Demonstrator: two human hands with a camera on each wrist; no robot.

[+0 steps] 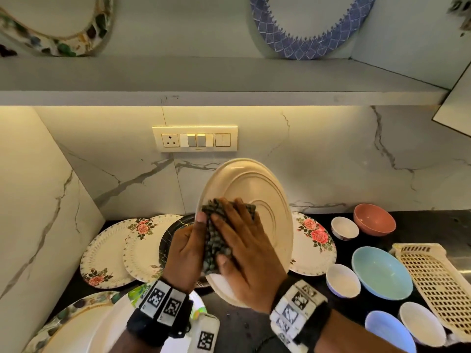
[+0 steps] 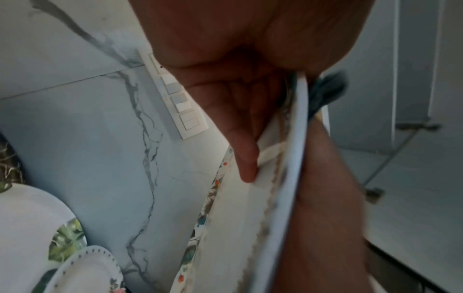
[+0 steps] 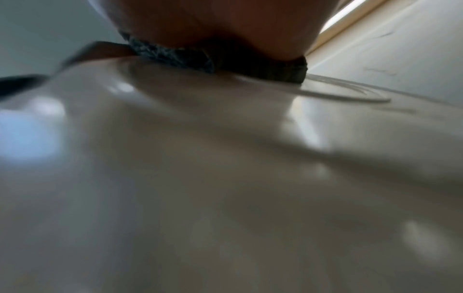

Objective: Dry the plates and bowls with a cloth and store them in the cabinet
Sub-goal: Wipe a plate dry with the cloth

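Observation:
I hold a cream plate (image 1: 257, 189) upright over the counter, its ringed underside facing me. My left hand (image 1: 196, 233) grips its left rim, thumb on the near face and fingers behind it. In the left wrist view those fingers (image 2: 240, 138) lie against the plate's patterned front, beside the white rim (image 2: 298, 138). My right hand (image 1: 237, 225) lies flat on a dark knitted cloth (image 1: 216, 240) and presses it against the plate's lower left. The right wrist view shows the cloth (image 3: 175, 55) squeezed between palm and glossy plate (image 3: 225, 158).
Floral plates (image 1: 107, 250) and a black plate (image 1: 173, 235) lie on the dark counter at left, a rose plate (image 1: 316, 240) at right. Pink (image 1: 374, 220), light-blue (image 1: 382, 271) and white bowls (image 1: 342, 280) stand beside a cream perforated tray (image 1: 438, 281). The shelf (image 1: 204, 98) above holds a blue-rimmed plate (image 1: 313, 26).

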